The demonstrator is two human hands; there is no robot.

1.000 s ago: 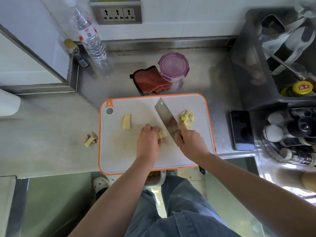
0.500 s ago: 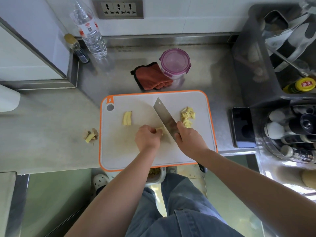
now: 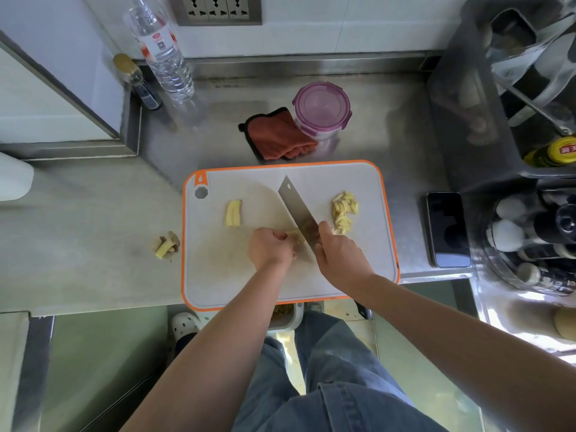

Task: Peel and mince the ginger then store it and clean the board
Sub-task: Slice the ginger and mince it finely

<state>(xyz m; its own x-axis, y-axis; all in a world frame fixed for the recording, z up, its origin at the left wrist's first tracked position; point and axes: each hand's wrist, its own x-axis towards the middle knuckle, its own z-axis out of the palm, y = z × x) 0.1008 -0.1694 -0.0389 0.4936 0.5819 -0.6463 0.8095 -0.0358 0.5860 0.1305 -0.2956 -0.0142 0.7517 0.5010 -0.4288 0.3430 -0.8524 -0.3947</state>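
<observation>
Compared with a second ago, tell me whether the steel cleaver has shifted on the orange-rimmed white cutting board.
Yes, slightly: the steel cleaver has edged left, its tip now nearer the hexagonal hole in the corner of the cutting board.

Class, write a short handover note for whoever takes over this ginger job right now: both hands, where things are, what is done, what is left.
Left hand pinches a ginger piece on the cutting board. Right hand grips the cleaver, blade beside that piece.
Cut strips are piled on the board's right; a stack of slices waits on its left. Peel scraps lie on the counter left of the board. Lidded container and red cloth sit behind it.
Done: peeling, part of the cutting. Left: mince everything, fill the container, clean the board.
</observation>
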